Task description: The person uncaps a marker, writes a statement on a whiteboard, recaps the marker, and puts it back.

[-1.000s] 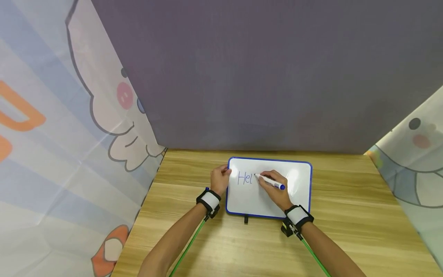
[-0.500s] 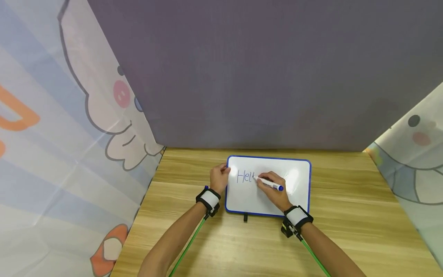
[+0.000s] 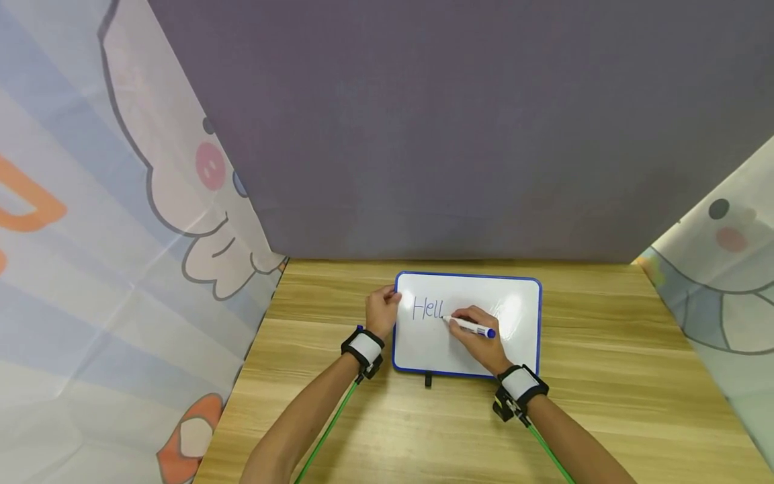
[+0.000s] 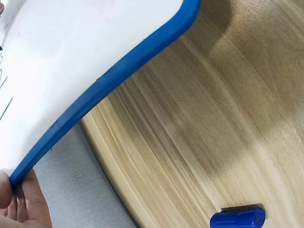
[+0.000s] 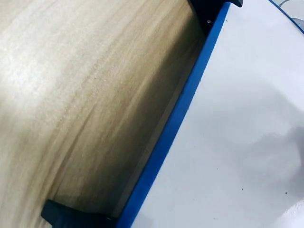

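Observation:
A whiteboard [image 3: 514,343] with a blue frame is propped above the table, with "Hell" handwritten [image 3: 428,308] in blue at its upper left. My left hand [image 3: 381,313] pinches the board's left edge; in the left wrist view the thumb [image 4: 4,190] lies on the front and the fingers [image 4: 34,202] behind. Between the thumb and fingers of my right hand [image 3: 484,339] is a white marker [image 3: 471,327] with a blue end, its dark tip at the foot of the last letter. The right wrist view shows only the board's lower part, not the hand itself.
A blue marker cap [image 4: 237,218] lies on the wooden table [image 3: 387,430] beside my left wrist. Black feet [image 5: 76,216] jut from under the board's lower edge. A grey panel [image 3: 423,134] rises behind the table, and printed cloths [image 3: 78,302] hang at both sides.
The marker tip has drawn a second "l", turning "Hel" into "Hell", and my right hand has moved slightly downward with it. My left hand keeps its hold on the board's edge.

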Tool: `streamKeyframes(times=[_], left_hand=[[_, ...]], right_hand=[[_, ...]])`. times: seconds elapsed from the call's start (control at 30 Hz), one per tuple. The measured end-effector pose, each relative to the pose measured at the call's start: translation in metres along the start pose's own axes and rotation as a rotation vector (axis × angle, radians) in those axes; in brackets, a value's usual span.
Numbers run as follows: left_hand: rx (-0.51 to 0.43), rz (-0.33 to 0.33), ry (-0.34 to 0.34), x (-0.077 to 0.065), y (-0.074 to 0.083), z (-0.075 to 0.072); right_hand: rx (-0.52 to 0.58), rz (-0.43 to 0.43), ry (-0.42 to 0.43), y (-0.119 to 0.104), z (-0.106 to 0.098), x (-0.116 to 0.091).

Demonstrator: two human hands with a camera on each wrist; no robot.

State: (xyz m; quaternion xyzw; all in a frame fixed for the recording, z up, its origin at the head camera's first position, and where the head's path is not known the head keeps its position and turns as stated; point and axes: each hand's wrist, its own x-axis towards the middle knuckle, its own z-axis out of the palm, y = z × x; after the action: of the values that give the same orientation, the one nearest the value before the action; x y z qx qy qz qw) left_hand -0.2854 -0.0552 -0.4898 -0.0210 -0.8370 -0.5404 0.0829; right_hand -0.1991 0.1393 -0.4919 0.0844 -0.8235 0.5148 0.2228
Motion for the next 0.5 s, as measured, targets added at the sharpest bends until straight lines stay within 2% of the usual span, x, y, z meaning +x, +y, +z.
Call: streamKeyframes(times=[0.23,0.5], left_hand=[[0.001,0.003,0.000,-0.001,0.001,0.000],[0.012,0.011,0.004,-0.001,0.000,0.000]], right_hand=[[-0.025,0.021,0.025,-0.002,-0.006,0.005],[-0.017,-0.032,0.039,-0.004,-0.012,0.012]])
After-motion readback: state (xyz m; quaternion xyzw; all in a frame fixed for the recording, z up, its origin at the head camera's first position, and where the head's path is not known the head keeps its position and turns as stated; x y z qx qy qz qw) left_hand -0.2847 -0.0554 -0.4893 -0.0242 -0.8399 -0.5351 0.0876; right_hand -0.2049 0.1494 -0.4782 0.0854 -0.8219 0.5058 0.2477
